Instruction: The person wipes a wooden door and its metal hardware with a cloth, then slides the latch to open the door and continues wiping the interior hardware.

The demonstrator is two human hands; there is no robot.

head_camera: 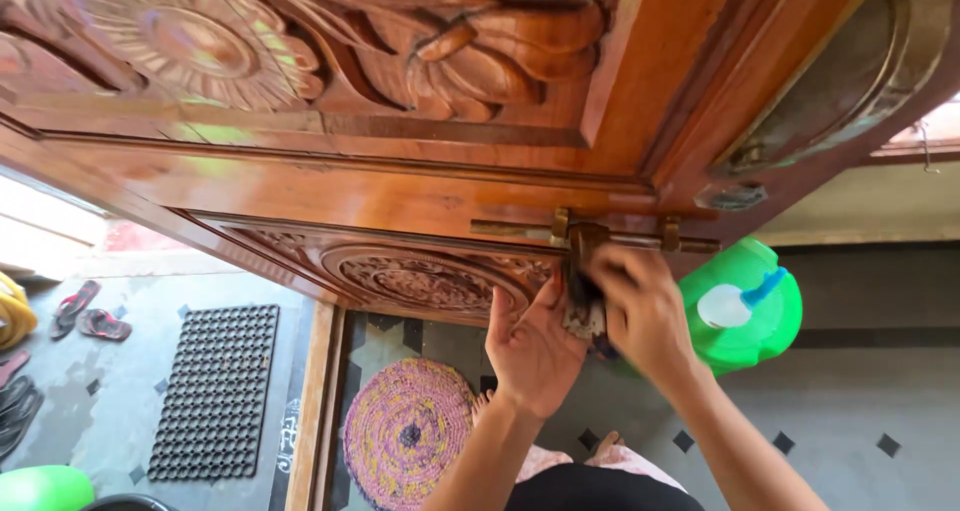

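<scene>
A carved, varnished wooden door (pixel 400 171) fills the upper half of the head view. A brass sliding bolt (pixel 600 236) runs along its lower rail. My right hand (pixel 640 311) is closed on a dark, dirty cloth (pixel 585 316) pressed against the bolt's hanging handle. My left hand (pixel 530 346) is beside it with palm up and fingers spread, its fingertips touching the cloth and the bolt from the left. The handle itself is mostly hidden by the cloth and fingers.
A green plastic bucket (pixel 745 306) holding a white spray bottle with a blue nozzle (pixel 735 301) stands on the grey floor to the right. Below are a round pink woven mat (pixel 405 431), a black rubber mat (pixel 215 391) and sandals (pixel 90 316) outside.
</scene>
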